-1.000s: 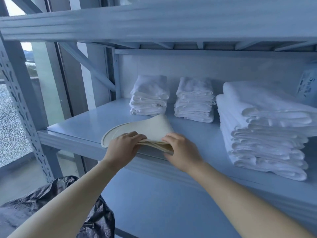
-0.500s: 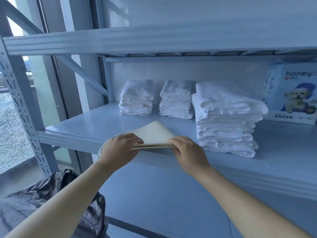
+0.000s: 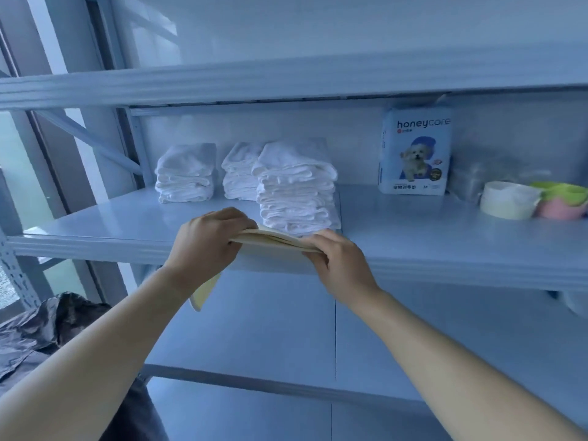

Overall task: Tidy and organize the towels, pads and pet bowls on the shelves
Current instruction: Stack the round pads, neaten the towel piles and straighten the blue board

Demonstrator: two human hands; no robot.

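A folded cream pad (image 3: 272,240) is held flat at the front edge of the middle shelf (image 3: 445,246). My left hand (image 3: 206,240) grips its left end and my right hand (image 3: 340,265) pinches its right end. One corner of the pad hangs below my left wrist. Behind it stand three stacks of white towels: a small stack (image 3: 186,173) at the back left, a second (image 3: 238,173) beside it, and a taller one (image 3: 297,186) nearer the front. At the far right sit pet bowls: a cream bowl (image 3: 507,203), a green one (image 3: 566,190) and a pink one (image 3: 560,210).
A blue and white pack of pet pads (image 3: 415,151) stands upright at the back of the shelf. Clear plastic packaging (image 3: 477,179) lies behind the bowls. A black bag (image 3: 47,326) sits on the floor at lower left. The upper shelf beam (image 3: 286,81) runs overhead.
The view has swung right, bringing the pad pack and bowls into sight. The cream pad has come off the shelf surface toward its front edge and now lies flatter between my hands.
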